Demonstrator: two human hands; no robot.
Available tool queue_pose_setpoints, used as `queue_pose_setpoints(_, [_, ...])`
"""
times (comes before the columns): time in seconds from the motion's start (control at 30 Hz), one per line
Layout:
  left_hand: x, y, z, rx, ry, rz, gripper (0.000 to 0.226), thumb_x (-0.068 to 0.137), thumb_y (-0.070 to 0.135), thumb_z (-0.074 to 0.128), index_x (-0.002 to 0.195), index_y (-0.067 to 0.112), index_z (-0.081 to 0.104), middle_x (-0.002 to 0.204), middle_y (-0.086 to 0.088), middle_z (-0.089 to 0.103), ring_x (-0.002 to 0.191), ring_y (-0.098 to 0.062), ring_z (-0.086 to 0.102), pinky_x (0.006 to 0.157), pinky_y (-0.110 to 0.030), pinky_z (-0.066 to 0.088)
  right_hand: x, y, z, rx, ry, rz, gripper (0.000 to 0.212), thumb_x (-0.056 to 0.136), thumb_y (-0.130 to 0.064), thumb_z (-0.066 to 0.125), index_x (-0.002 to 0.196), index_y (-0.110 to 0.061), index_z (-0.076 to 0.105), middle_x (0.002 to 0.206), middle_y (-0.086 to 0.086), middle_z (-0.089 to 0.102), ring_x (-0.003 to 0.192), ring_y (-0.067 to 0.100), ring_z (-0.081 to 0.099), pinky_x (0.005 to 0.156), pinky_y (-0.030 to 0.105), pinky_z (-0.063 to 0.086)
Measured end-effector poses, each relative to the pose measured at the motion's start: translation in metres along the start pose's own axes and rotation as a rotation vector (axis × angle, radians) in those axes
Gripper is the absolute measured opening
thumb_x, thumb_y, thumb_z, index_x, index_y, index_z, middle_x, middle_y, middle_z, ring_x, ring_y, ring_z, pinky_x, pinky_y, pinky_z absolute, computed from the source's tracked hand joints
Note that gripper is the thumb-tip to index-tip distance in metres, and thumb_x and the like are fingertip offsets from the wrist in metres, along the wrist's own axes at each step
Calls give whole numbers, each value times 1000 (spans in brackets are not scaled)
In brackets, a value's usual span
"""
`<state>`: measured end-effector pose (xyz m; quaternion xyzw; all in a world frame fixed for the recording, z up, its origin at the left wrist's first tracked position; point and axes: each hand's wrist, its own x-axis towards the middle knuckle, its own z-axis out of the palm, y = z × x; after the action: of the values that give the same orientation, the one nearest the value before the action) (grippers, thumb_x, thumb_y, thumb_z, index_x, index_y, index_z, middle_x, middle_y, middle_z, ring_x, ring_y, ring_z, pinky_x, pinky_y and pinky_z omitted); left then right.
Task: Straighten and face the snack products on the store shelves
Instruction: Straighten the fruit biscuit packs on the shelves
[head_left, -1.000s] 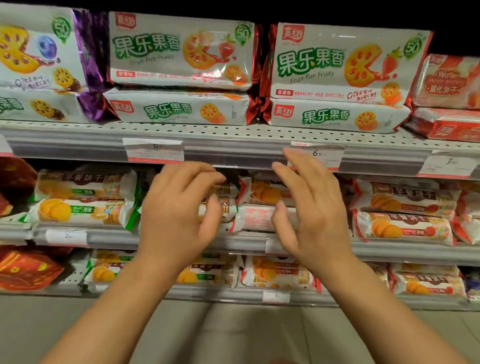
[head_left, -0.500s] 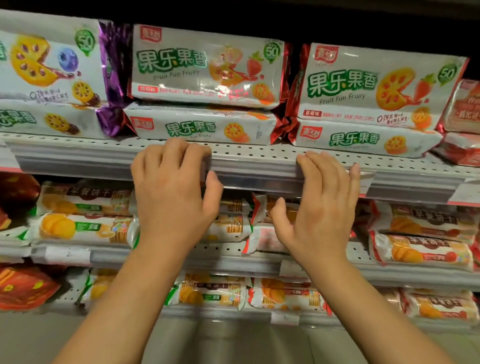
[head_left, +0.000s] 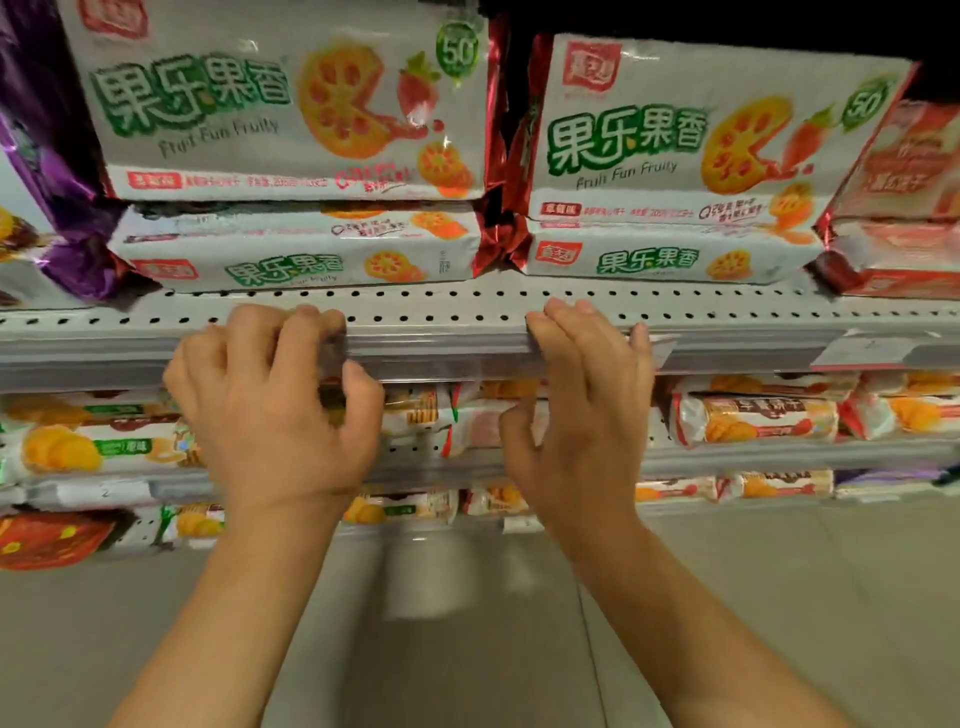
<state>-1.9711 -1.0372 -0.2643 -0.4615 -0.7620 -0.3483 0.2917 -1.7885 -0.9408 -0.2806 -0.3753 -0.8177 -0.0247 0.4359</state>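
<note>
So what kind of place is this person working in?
Most likely a grocery or convenience store aisle. Stacked Fruit Fun Fruity biscuit packs sit on a perforated metal shelf, a price label is clipped to its front rail, and more snack rows fill the shelves below.

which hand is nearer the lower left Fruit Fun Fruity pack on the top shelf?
Left. The left hand sits on the shelf edge right below that lower left pack; the right hand sits further right, under the neighbouring stack.
</note>
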Motion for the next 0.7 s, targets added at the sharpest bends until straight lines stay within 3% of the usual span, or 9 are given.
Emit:
queue_pose_setpoints(0.23, [15, 15, -46, 62, -408, 26, 50, 83, 28, 55, 129, 9, 58, 120, -13, 54, 107, -38, 46, 91, -53, 40, 14, -6, -49, -21, -359, -6, 64, 86, -23, 47, 148, -7, 49, 153, 11, 46, 148, 29, 35, 122, 58, 21])
queue_pose_setpoints(0.37, [21, 17, -64, 70, -705, 7, 70, 79, 24, 69, 143, 7, 46, 141, -16, 46, 130, -42, 44, 94, -61, 47, 30, -10, -80, -25, -666, 38, 72, 85, -33, 36, 152, -6, 41, 159, 13, 38, 151, 31, 30, 124, 55, 21])
queue_pose_setpoints(0.47, [36, 25, -88, 48, -954, -32, 73, 82, 26, 72, 148, 11, 44, 157, -14, 37, 143, -40, 34, 103, -61, 44, 58, -18, -108, 10, -863, 64, 69, 85, -32, 40, 148, -4, 46, 153, 17, 44, 143, 36, 39, 117, 53, 35])
queue_pose_setpoints(0.57, [61, 42, -132, 78, -1126, -58, 59, 91, 34, 63, 146, 18, 50, 152, -7, 45, 134, -33, 45, 101, -49, 48, 92, -33, -150, 87, -1117, 180, 51, 95, -25, 56, 145, -19, 51, 144, 10, 57, 128, 29, 55, 107, 42, 47])
queue_pose_setpoints(0.63, [78, 56, -170, 145, -1244, 7, 49, 95, 40, 56, 140, 22, 55, 143, -7, 56, 125, -31, 56, 97, -42, 51, 102, -41, -183, 111, -1326, 203, 50, 96, -29, 59, 145, -28, 51, 146, 2, 56, 127, 24, 55, 108, 36, 43])
queue_pose_setpoints(0.7, [87, 66, -212, 139, -1355, 18, 46, 95, 43, 53, 136, 24, 57, 134, -8, 64, 118, -31, 62, 94, -43, 54, 102, -48, -222, 109, -1473, 159, 54, 95, -37, 61, 146, -27, 48, 148, -1, 52, 129, 20, 51, 108, 33, 38])
